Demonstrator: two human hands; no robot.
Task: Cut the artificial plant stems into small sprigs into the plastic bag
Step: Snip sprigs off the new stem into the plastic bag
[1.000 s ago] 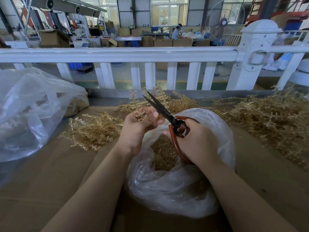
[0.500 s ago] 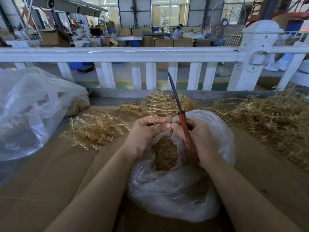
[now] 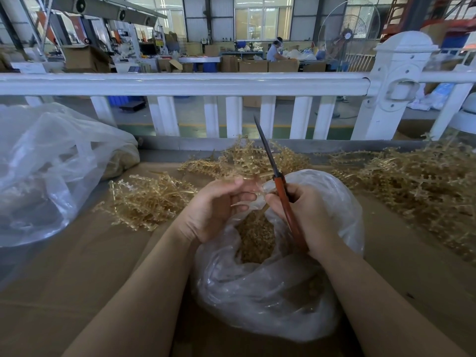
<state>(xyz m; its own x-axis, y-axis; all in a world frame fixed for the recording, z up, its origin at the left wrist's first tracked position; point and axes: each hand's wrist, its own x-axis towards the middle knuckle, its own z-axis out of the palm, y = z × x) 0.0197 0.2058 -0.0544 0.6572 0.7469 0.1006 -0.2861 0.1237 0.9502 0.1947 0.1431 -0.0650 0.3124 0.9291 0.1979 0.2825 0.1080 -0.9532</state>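
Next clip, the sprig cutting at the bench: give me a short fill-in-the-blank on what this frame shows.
1. The right hand grips the scissors, whose blades are ____.
2. The scissors' handles are ____ in colour.
3. The left hand pinches a sprig above the mouth of the plastic ____, which already holds cut pieces.
4. Behind the bench runs a ____ railing.

Missing words: closed; red-brown; bag; white
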